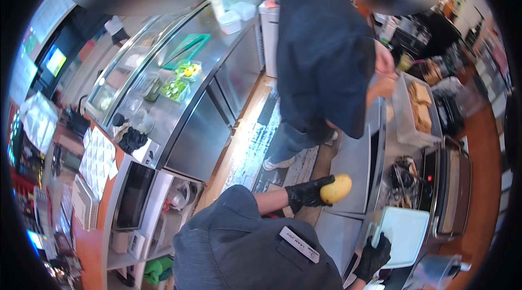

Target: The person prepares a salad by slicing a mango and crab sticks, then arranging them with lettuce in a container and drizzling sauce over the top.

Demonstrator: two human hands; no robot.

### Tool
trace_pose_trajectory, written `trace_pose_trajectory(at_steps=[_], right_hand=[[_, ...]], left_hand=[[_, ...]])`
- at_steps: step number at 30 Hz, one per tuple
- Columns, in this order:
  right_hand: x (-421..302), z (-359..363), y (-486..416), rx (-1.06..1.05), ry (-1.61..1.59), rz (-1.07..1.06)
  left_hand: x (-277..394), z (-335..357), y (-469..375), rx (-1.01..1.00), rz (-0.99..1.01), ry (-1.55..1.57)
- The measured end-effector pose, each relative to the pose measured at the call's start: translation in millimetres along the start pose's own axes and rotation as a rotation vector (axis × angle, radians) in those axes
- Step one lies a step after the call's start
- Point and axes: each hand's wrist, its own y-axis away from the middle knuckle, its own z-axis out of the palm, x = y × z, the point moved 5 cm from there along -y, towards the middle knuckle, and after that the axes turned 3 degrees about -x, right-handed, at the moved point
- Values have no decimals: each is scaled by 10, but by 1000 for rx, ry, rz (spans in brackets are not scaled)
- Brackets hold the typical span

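Observation:
In a black glove, my left hand grips a yellow mango-like fruit above the gap beside the counter. My right hand, also in a black glove, is at the handled near edge of a pale green rectangular board, which could be a cutting board or a lid. Its fingers curl over that edge; the palm side is hidden. The board lies at the lower right, close to a contact grill. The fruit and the board are apart.
A co-worker in dark clothes stands ahead by the counter. A plastic bin of bread is beyond the grill. Clear containers stand near the board. Across the aisle, a steel counter bears salad containers and a green cutting board.

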Motion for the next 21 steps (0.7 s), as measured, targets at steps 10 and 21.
trace_pose_trajectory(at_steps=[10, 21], right_hand=[[-1367, 550, -579, 98, -458, -190], [-6248, 2028, -848, -1297, -1491, -109]], left_hand=[[1396, -664, 1515, 35, 363, -105], [3796, -586, 2720, 326, 1215, -423]])
